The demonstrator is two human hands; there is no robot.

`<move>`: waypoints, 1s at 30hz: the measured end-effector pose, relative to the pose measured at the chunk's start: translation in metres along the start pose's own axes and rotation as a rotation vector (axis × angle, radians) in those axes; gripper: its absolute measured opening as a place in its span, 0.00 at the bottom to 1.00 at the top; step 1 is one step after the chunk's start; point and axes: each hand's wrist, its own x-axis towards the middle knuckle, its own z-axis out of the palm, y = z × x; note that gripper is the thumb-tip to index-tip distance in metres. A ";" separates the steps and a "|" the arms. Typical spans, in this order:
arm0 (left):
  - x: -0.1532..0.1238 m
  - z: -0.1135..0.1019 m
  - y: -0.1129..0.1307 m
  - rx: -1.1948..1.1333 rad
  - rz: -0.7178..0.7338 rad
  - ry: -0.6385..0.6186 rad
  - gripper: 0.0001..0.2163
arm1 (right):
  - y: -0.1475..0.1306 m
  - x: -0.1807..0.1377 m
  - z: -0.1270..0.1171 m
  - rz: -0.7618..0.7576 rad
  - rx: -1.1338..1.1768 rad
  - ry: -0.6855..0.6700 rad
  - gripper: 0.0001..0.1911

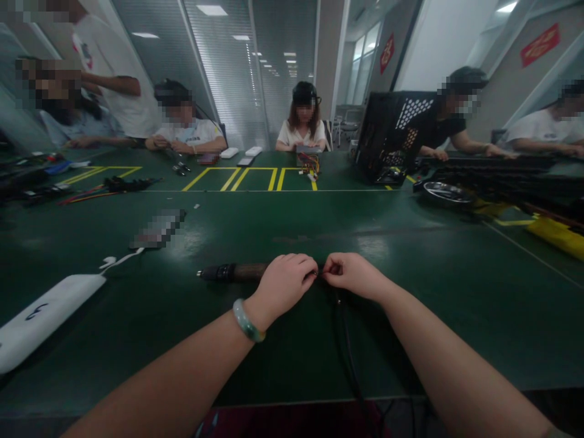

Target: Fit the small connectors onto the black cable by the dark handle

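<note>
"Gripping what, in the middle of the frame?"

"An electric screwdriver (244, 273), tip pointing left over the table (283, 365); the left hand (283, 281) is wrapped around its rear part."

"And the right hand (353, 275)?"

"Fingers curled, pinching a black cord (348, 344) just beside the screwdriver's tail; whether the two join is too small to tell. A white box (50, 313) lies at lower left."
</note>
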 end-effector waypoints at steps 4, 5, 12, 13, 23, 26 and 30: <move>0.002 0.001 0.004 -0.012 -0.048 0.001 0.05 | 0.003 0.001 0.001 -0.020 0.018 0.005 0.04; 0.003 0.001 0.004 -0.022 -0.063 -0.003 0.05 | 0.004 0.001 0.001 -0.024 0.028 0.005 0.04; 0.018 0.001 -0.002 -0.076 -0.121 -0.093 0.05 | 0.009 0.001 0.003 -0.010 0.045 0.018 0.05; 0.019 0.001 -0.002 -0.077 -0.122 -0.100 0.05 | 0.010 0.001 0.004 -0.006 0.042 0.026 0.05; 0.009 0.002 -0.001 -0.079 -0.023 -0.013 0.06 | 0.008 0.001 0.006 0.023 0.063 0.038 0.04; 0.009 0.003 -0.004 -0.084 0.018 0.012 0.06 | 0.005 0.003 0.006 0.049 0.072 0.020 0.05; 0.010 0.001 -0.005 -0.097 0.041 0.010 0.06 | 0.001 0.007 0.003 0.099 0.063 -0.008 0.04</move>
